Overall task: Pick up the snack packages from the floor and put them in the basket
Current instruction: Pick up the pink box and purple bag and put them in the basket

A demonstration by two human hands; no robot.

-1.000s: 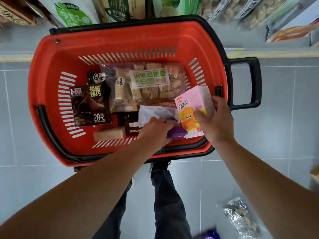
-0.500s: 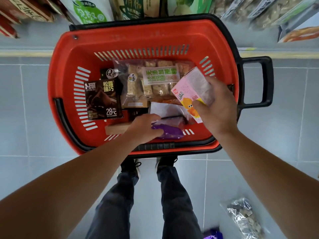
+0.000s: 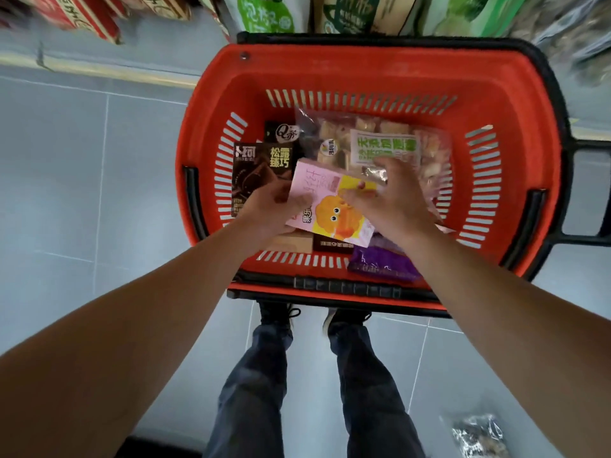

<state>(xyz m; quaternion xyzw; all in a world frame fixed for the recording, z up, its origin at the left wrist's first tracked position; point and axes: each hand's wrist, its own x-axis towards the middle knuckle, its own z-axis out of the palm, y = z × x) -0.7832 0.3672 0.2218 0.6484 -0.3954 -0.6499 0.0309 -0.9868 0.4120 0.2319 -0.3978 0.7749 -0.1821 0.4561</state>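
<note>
- Pink snack box (image 3: 325, 206) sat mid-frame inside the red basket (image 3: 330, 71), both hands on it, probably to lay it flat.
- Left hand (image 3: 267, 206) gripped its left edge; right hand (image 3: 386, 196) lay spread on top.
- Foil packet (image 3: 477, 434) lower right, on the floor, not yet collected.

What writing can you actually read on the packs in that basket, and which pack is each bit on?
"松露臻巧": dark chocolate box.
"Q" plus a small character, maybe "蒂": black pack behind it.
"果乐": pink box under both hands, the rest hidden.
Green label on the clear bag: large green characters, too blurred to read.
Purple pack: print too small.
Shelf packs at the top: blurred.
</note>
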